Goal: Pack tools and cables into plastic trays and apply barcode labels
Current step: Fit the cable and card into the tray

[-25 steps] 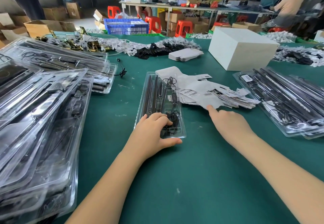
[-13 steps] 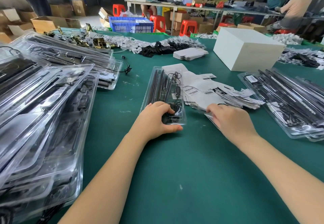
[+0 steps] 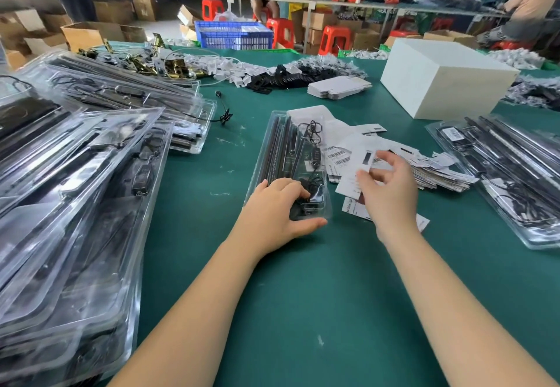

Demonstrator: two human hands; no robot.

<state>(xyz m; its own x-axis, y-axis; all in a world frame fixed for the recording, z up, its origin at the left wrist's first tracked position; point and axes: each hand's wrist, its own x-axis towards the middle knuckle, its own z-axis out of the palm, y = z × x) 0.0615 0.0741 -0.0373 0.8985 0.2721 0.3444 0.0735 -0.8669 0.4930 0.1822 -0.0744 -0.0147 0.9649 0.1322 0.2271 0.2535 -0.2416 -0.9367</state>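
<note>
two hands at work: left hand (image 3: pixel 274 208) presses flat on the tray (image 3: pixel 285 156), right hand (image 3: pixel 386 186) pinches a label (image 3: pixel 353 171).

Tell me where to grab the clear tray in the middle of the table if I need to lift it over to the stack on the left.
Probably by its two long edges near the middle, coming from above. The clear tray is long, narrow and lies flat on the green table; the left hand covers its near end, and labels crowd its right side, so approach from the bare left side.
</note>
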